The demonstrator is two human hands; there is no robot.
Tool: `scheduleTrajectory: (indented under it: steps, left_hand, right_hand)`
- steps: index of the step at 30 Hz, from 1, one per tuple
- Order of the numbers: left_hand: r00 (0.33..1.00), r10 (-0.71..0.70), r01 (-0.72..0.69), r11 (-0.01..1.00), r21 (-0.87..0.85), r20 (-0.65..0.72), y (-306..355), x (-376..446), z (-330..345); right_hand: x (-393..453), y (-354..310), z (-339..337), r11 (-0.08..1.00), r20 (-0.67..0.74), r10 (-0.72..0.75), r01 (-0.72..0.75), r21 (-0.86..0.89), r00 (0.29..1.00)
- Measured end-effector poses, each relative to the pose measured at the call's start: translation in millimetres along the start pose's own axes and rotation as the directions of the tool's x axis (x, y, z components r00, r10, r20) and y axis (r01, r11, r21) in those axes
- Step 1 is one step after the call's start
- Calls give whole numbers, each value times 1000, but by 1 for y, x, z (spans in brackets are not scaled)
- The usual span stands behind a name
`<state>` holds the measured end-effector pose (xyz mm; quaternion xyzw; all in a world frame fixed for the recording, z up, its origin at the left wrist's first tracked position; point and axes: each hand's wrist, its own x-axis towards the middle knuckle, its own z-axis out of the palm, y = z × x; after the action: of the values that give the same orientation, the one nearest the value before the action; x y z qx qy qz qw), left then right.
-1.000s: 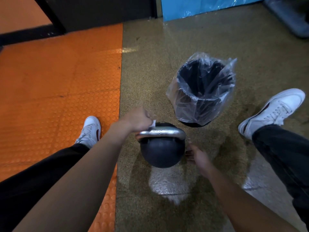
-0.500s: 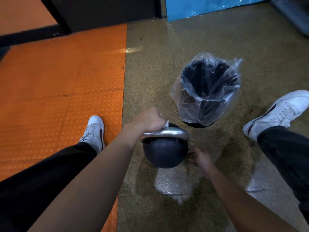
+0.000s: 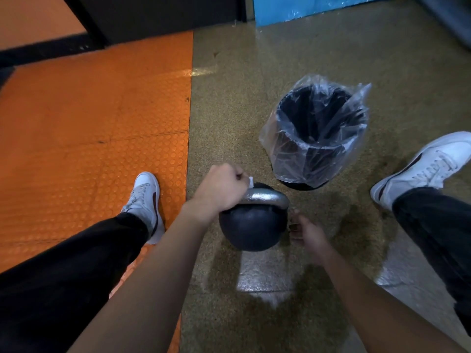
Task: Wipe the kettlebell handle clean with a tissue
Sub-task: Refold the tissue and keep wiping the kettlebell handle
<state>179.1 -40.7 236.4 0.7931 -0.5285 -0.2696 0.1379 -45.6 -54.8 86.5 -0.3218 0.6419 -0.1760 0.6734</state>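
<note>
A black kettlebell (image 3: 252,230) stands on the speckled floor between my feet, its silver handle (image 3: 267,196) across the top. My left hand (image 3: 221,188) is closed around the handle's left end, and a corner of white tissue (image 3: 250,182) pokes out of the fist. The rest of the tissue is hidden in the hand. My right hand (image 3: 307,234) rests against the right side of the kettlebell's ball, fingers bent toward it, holding nothing that I can see.
A black bin lined with a clear plastic bag (image 3: 318,133) stands just beyond the kettlebell to the right. My white shoes (image 3: 145,200) (image 3: 423,166) flank the kettlebell. Orange studded matting (image 3: 89,123) covers the floor on the left.
My left hand, with the tissue, has slid a little along the left end of the handle. The right hand stays by the ball. The view has drifted slightly.
</note>
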Motion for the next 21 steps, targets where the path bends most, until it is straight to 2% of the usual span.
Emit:
scheduleTrajectory:
  steps: [4, 9, 11, 16, 19, 21]
  left_hand:
    - [993, -119, 119, 993, 5, 24, -26, 0, -2]
    - [1000, 1, 0, 999, -35, 17, 5, -2, 2]
    - [999, 8, -10, 999, -52, -35, 0, -10, 4]
    - [986, -137, 134, 990, -36, -91, -13, -11, 10]
    - [982, -84, 81, 996, -21, -168, 4, -19, 25]
    - [958, -29, 22, 999, -27, -286, 4, -40, 43]
  right_hand:
    - [0, 1, -1, 1000, -8, -3, 3, 18, 1000]
    - [-4, 6, 5, 1000, 15, -6, 6, -20, 1000]
    - [-2, 2, 4, 1000, 1, -2, 2, 19, 1000]
    - [5, 10, 0, 1000, 4, -2, 2, 25, 1000]
    - [5, 13, 2, 1000, 15, -11, 11, -14, 1000]
    - [6, 11, 2, 1000, 17, -25, 25, -2, 1000]
